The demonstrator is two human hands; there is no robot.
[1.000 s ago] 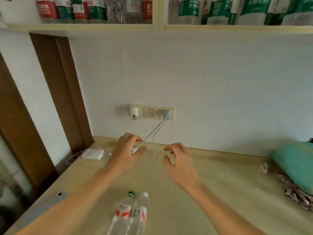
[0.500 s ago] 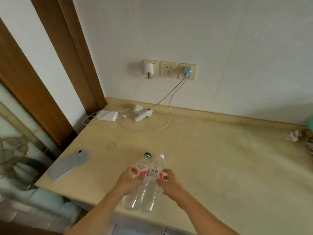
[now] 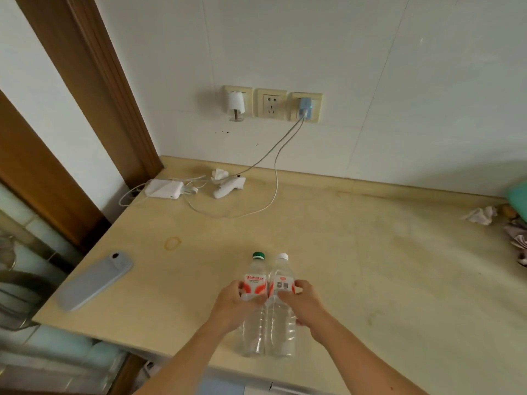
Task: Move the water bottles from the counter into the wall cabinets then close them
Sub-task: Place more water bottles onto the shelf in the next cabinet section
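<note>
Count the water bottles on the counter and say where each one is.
2. The green-capped bottle is in the left hand; the white-capped bottle, touching it, is in the right hand. None visibly hidden.

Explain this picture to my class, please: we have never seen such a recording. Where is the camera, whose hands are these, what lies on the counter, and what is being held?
There is no machine here. A person wears one wide-angle camera on the head, looking forward and down, so the arms enter from the bottom edge.

The left hand grips a clear plastic water bottle with a green cap. The right hand grips its neighbour, a clear plastic water bottle with a white cap. Both bottles stand side by side on the beige counter.

Also on the counter: a pale blue-grey phone lying camera side up, a white rectangular power adapter, a white handheld device and crumpled white paper. A thin white cable runs up to the wall sockets.
</note>
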